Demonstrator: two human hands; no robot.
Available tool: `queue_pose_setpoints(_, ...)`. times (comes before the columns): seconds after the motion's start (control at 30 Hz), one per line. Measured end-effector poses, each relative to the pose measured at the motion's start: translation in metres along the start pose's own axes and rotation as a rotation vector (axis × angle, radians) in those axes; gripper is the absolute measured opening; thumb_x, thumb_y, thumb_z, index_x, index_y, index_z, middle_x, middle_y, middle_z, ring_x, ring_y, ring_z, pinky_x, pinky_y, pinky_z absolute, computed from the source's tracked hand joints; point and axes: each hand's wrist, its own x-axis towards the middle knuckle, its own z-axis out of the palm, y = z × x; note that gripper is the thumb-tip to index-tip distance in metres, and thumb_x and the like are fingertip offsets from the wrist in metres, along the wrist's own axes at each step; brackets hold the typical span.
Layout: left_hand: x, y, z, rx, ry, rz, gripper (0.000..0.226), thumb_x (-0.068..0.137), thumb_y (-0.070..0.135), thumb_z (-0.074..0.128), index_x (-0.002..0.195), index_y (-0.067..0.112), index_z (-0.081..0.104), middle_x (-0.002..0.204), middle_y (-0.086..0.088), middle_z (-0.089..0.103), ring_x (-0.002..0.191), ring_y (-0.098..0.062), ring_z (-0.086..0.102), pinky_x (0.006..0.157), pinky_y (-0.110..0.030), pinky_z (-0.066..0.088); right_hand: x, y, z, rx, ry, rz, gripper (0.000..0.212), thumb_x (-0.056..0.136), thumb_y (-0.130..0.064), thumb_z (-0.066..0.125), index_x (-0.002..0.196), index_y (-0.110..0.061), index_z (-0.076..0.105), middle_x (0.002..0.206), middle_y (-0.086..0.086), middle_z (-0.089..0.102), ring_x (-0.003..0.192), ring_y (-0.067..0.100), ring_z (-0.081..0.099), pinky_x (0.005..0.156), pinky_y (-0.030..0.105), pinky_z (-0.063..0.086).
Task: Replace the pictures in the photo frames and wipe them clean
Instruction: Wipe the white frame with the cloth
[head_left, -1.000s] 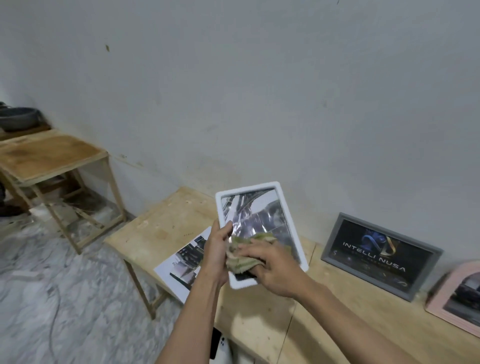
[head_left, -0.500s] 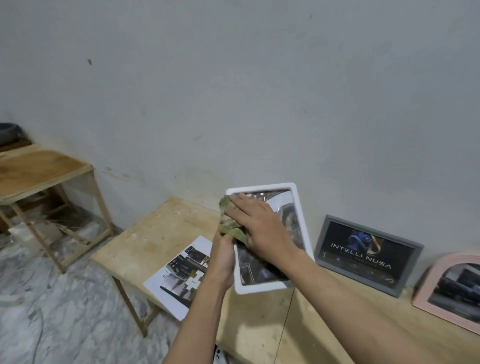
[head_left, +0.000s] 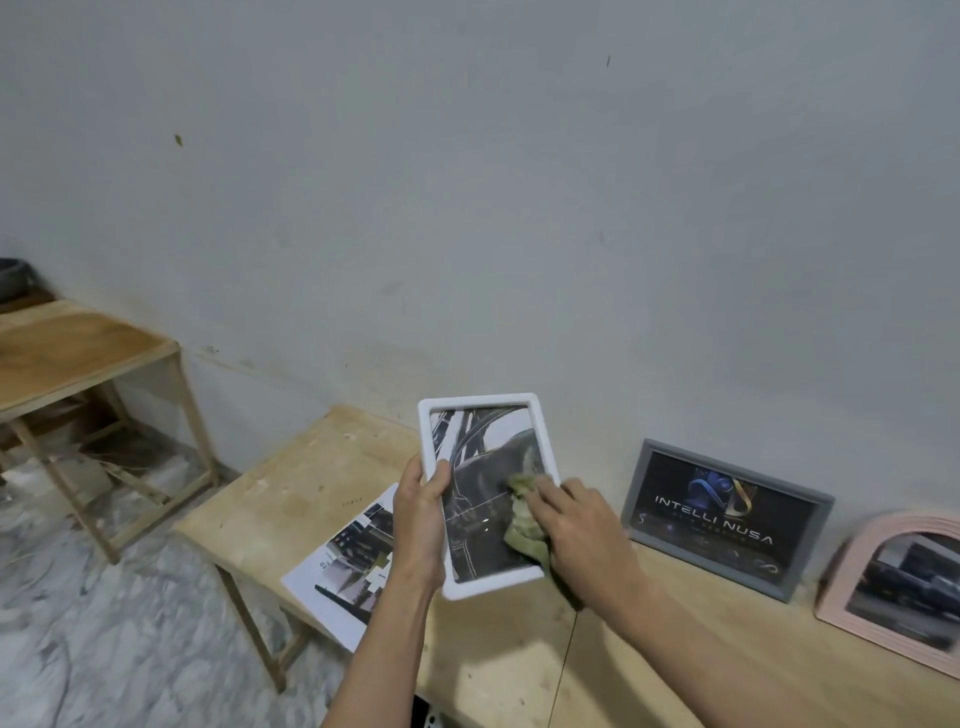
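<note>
Wooden surface against a pale grey wall, white photo frame held above it.

Left hand grips the frame's left edge; right hand presses a green cloth on its glass. Grey frame and pink arched frame lean against the wall.

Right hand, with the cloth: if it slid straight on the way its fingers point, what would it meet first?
Probably the left hand's thumb on the white frame's left border; the right hand points up-left across the glass.
</note>
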Motion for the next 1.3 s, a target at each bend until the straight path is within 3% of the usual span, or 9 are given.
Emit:
queue_pose_setpoints(0.13, 0.001, -0.012, -0.004, 0.055, -0.001, 0.001, 0.014, 0.098, 0.027, 0.056, 0.102, 0.032, 0.069, 0.097, -0.014, 0.069, 0.088, -0.030, 0.061, 0.085, -0.060, 0.053, -0.045, -0.026, 0.009, 0.226, -0.200, 0.107, 0.038, 0.068, -0.011, 0.066, 0.104, -0.021, 0.074, 0.105, -0.009, 0.068, 0.083, 0.013, 0.056, 0.067, 0.022, 0.049)
queue_pose_setpoints(0.23, -0.006, -0.020, -0.005, 0.105, -0.037, -0.031, 0.020, 0.102, 0.023, 0.052, 0.115, 0.027, 0.066, 0.103, -0.007, 0.070, 0.092, -0.022, 0.064, 0.078, -0.042, 0.052, -0.041, -0.015, -0.005, 0.648, -0.293, 0.383, 0.037, 0.081, 0.002, 0.049, 0.097, -0.020, 0.075, 0.097, -0.008, 0.070, 0.094, 0.011, 0.061, 0.076, 0.013, 0.044)
queue_pose_setpoints(0.33, -0.013, -0.018, -0.005, 0.090, -0.099, -0.048, 0.024, 0.105, 0.027, 0.046, 0.124, 0.027, 0.061, 0.112, 0.007, 0.070, 0.096, -0.003, 0.067, 0.074, -0.024, 0.052, 0.001, 0.009, -0.039, 0.946, 0.113, 0.649, 0.035, 0.085, 0.004, 0.054, 0.090, -0.024, 0.074, 0.087, -0.014, 0.069, 0.088, 0.009, 0.064, 0.072, 0.001, 0.040)
queue_pose_setpoints(0.5, -0.019, -0.001, 0.023, 0.003, -0.232, -0.019, 0.030, 0.103, 0.031, 0.049, 0.129, 0.026, 0.062, 0.124, -0.002, 0.071, 0.116, -0.023, 0.066, 0.099, -0.047, 0.051, 0.062, -0.004, -0.047, 0.577, 0.212, 0.187, 0.056, 0.082, -0.005, 0.050, 0.131, -0.030, 0.058, 0.146, -0.006, 0.047, 0.139, 0.014, 0.035, 0.118, 0.035, 0.024)
queue_pose_setpoints(0.67, -0.009, 0.014, 0.011, -0.281, -0.165, -0.092, 0.024, 0.102, 0.024, 0.052, 0.118, 0.011, 0.063, 0.111, -0.016, 0.071, 0.096, -0.029, 0.070, 0.089, -0.043, 0.054, 0.038, -0.050, -0.020, 0.690, 0.069, -0.008, 0.060, 0.084, 0.000, 0.046, 0.141, -0.020, 0.046, 0.150, -0.013, 0.029, 0.145, 0.007, 0.018, 0.121, 0.029, 0.009)
queue_pose_setpoints(0.87, -0.003, 0.014, -0.009, 0.032, 0.008, 0.026, 0.017, 0.103, 0.028, 0.052, 0.108, 0.026, 0.067, 0.109, -0.004, 0.073, 0.102, -0.023, 0.068, 0.095, -0.045, 0.051, -0.018, -0.036, 0.004, 0.647, -0.119, -0.312, 0.059, 0.075, 0.004, 0.054, 0.129, -0.020, 0.061, 0.144, -0.005, 0.047, 0.141, 0.010, 0.032, 0.117, 0.035, 0.027)
queue_pose_setpoints(0.97, -0.001, 0.016, -0.012, 0.038, 0.010, 0.038, 0.015, 0.104, 0.026, 0.050, 0.107, 0.027, 0.065, 0.100, -0.001, 0.069, 0.081, -0.014, 0.064, 0.082, -0.043, 0.055, -0.011, -0.012, -0.006, 0.608, 0.167, -0.232, 0.040, 0.083, -0.007, 0.049, 0.116, -0.020, 0.068, 0.131, -0.005, 0.060, 0.120, 0.022, 0.058, 0.099, 0.035, 0.048)
queue_pose_setpoints(1.07, -0.004, 0.021, -0.006, 0.024, -0.068, 0.018, 0.017, 0.104, 0.024, 0.049, 0.113, 0.020, 0.063, 0.087, 0.004, 0.067, 0.069, -0.010, 0.065, 0.056, -0.033, 0.056, 0.031, 0.004, -0.038, 0.656, 0.440, 0.097, 0.057, 0.076, 0.002, 0.040, 0.124, -0.019, 0.063, 0.134, -0.008, 0.055, 0.114, 0.022, 0.055, 0.102, 0.024, 0.037)
queue_pose_setpoints(1.3, -0.006, 0.029, 0.011, -0.110, -0.007, 0.111, 0.017, 0.102, 0.021, 0.053, 0.108, 0.017, 0.068, 0.083, -0.003, 0.072, 0.071, -0.022, 0.068, 0.063, -0.041, 0.057, 0.054, 0.006, -0.032, 0.114, 0.059, 0.088, 0.060, 0.083, -0.039, 0.065, 0.138, -0.022, 0.050, 0.146, 0.002, 0.047, 0.128, 0.028, 0.043, 0.092, 0.039, 0.042)
